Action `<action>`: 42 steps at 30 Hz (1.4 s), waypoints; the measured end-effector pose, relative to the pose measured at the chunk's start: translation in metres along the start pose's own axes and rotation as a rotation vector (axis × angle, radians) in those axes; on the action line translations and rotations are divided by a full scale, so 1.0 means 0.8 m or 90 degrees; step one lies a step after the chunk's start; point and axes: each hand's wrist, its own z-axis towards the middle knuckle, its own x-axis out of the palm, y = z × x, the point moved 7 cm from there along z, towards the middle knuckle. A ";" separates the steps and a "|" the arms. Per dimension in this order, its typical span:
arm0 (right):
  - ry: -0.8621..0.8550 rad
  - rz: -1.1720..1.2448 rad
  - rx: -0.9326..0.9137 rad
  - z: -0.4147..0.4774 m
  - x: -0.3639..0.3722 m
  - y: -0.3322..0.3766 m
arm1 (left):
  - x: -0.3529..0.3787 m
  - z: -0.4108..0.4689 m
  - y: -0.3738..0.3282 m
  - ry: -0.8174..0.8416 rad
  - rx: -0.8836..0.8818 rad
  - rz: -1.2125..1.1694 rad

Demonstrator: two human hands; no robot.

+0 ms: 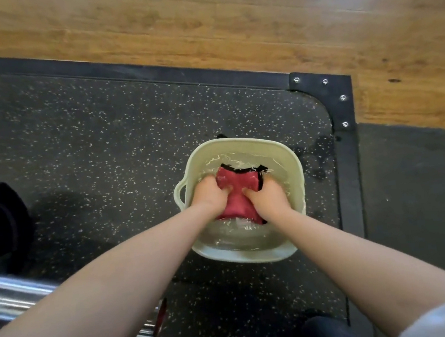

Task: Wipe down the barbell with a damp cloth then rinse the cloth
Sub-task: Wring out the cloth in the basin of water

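Head view: gripping the red cloth (238,187) underwater in the pale basin (253,257) with left hand (213,194) and right hand (267,197), clenched tight on it. Barbell (8,294) off at 8 o'clock, not being touched. Looks like the rinse half already, so wiping presumably done. Probably just wringing out left.

- Both hands are down in a pale basin (297,169) of water, the left hand (210,194) and right hand (267,197) gripping a red cloth (234,189) bunched between them.
- The cloth has a black edge showing at its far side.
- The basin sits on a speckled black rubber mat (88,144), near its rounded corner with a bolted metal bracket (332,92).
- A chrome barbell (11,292) lies at the lower left, passing under the left forearm.
- Wooden floor (198,18) runs beyond the mat.
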 end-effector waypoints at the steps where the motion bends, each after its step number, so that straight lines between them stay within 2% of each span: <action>1: -0.009 -0.006 0.003 0.001 -0.001 0.000 | 0.000 0.000 -0.001 -0.006 0.000 0.009; 5: -0.030 -0.019 0.005 0.001 -0.003 0.001 | 0.002 0.003 0.000 -0.017 -0.007 0.036; 9: -0.018 -0.001 -0.040 -0.009 -0.005 0.009 | 0.005 0.001 -0.001 -0.010 -0.014 -0.008; 14: 0.021 0.156 -0.025 -0.021 -0.002 0.017 | 0.015 -0.012 -0.006 0.023 -0.071 -0.244; 17: 0.001 0.244 -0.012 -0.022 -0.001 0.021 | 0.022 -0.024 -0.010 0.024 -0.129 -0.413; 21: 0.003 0.325 0.034 -0.027 0.011 0.024 | 0.023 -0.035 -0.015 -0.003 -0.160 -0.507; 24: -0.026 0.346 0.024 -0.032 0.010 0.033 | 0.029 -0.044 -0.021 0.003 -0.177 -0.605; 34: -0.064 0.306 0.011 -0.043 0.007 0.049 | 0.021 -0.054 -0.026 -0.050 -0.173 -0.591; 42: -0.057 0.245 0.022 -0.043 0.003 0.049 | 0.015 -0.052 -0.030 -0.033 -0.136 -0.480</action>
